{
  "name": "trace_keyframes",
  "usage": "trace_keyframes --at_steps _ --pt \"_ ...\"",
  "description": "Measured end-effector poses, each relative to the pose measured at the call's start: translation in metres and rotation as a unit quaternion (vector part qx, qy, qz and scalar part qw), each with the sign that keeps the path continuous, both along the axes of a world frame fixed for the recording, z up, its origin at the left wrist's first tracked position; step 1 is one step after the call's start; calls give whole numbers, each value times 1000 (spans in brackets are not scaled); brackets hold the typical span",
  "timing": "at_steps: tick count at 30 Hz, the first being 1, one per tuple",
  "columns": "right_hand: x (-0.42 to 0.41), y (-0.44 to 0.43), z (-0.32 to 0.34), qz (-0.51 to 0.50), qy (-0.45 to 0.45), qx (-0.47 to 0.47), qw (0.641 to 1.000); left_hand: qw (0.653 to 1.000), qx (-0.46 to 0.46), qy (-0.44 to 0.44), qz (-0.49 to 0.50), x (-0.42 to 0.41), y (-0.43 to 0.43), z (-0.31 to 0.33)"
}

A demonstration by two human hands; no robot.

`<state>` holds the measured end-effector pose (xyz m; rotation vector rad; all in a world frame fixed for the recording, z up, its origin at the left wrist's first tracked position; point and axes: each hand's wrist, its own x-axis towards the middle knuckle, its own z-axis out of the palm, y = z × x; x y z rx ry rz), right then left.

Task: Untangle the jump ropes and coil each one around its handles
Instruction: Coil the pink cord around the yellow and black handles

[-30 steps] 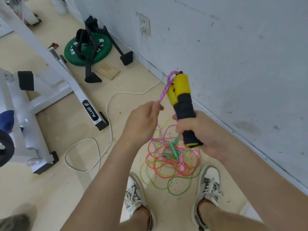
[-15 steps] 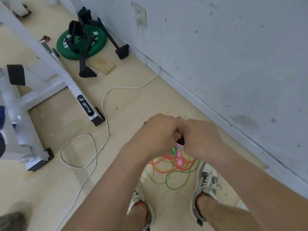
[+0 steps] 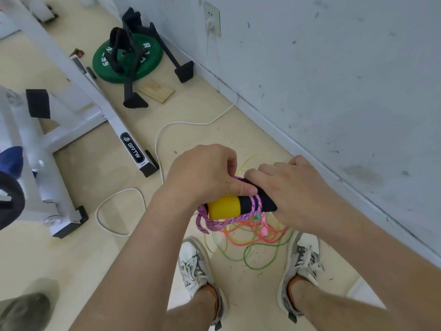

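right hand has a clenched grip on the black-and-yellow handle, left hand pinches the pink braided rope against that handle, neon rope tangle right below it

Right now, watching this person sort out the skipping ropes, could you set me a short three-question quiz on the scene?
1. True or false: the pink rope is partly wound round the yellow-and-black handle.
2. Where does the green and orange tangle lie? A between the shoes; B on a weight plate; C over a white frame.
3. How many hands hold the handle?
Key: 1 true. 2 A. 3 two, the left hand and the right hand.
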<state>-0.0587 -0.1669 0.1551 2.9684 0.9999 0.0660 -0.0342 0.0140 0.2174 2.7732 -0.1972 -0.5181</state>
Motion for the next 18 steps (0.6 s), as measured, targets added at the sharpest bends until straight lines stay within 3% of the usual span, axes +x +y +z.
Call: trace_keyframes --at_steps 5,12,18 --pt "-6 4 15 8 67 -15 998 999 -4 38 34 1 11 -2" --pt "-16 4 29 23 135 68 988 955 -235 176 38 2 38 -4" --pt "-18 7 36 53 121 87 987 892 -368 221 144 0 54 -7"
